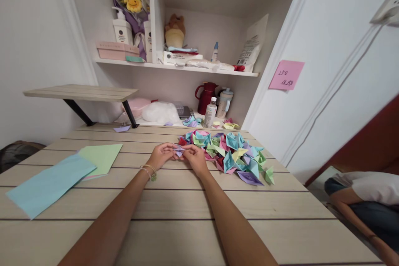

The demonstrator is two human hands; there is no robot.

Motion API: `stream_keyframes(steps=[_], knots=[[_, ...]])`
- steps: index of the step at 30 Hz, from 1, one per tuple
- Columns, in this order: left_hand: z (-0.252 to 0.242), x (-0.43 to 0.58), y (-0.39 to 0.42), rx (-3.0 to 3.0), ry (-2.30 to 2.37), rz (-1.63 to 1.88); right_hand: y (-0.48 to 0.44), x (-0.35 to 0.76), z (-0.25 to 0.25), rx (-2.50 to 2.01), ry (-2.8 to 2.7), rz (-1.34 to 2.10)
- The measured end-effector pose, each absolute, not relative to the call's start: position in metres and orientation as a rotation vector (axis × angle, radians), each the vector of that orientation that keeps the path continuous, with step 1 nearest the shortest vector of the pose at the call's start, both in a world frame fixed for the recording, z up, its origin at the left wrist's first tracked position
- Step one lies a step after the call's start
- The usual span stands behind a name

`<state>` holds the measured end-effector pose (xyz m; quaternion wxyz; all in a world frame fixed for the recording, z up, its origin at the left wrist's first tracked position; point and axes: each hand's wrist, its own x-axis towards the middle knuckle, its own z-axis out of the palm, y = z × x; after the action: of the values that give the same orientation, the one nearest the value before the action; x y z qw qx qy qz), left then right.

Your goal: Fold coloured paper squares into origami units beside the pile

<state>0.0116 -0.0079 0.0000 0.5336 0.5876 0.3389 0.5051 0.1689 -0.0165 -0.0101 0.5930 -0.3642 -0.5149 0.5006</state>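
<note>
Lilac paper, a small folded piece [179, 151], pinched between both hands at the middle of a pale wooden-plank desk [174, 203]. Left hand [161, 156] closed on the piece's left side, a thin bracelet [150, 171] at the wrist; right hand [195, 158] closed on its right side, fingertips of the two hands nearly meeting over the paper. Both bare forearms stretched forward from the bottom edge. Just right of the hands, touching the right hand's far side, a loose heap of folded paper shapes [230, 153] in teal, pink, green, yellow, red and purple. To the left, well apart from the hands, flat sheets lying on the desk: a light blue sheet [50, 185] overlapping a light green sheet [102, 157]. At the back left, a small raised wooden shelf on black brackets [81, 91]. Behind the desk, a white alcove with a dark red jug [205, 96], a small bottle [210, 112] and more folded pieces. On the upper shelf [174, 66], pump bottles, a plush toy and boxes. On the right wall, a pink sticky note [286, 75] with handwriting. At the lower right edge, part of another person [364, 199], seated low, an arm and clothing only.
</note>
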Motion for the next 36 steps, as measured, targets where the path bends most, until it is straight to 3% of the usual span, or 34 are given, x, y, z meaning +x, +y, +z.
stream_keyframes(steps=[19, 30, 36], knots=[[-0.005, 0.012, -0.005, 1.478, 0.884, 1.191, -0.016, 0.168, -0.015, -0.813, -1.265, 1.162], [-0.004, 0.007, -0.001, 2.013, 0.985, 1.414, -0.018, 0.171, -0.009, -0.95, -1.488, 0.634], [-0.003, 0.006, -0.001, 2.115, 0.995, 1.41, -0.019, 0.169, -0.012, -0.98, -1.524, 0.562]])
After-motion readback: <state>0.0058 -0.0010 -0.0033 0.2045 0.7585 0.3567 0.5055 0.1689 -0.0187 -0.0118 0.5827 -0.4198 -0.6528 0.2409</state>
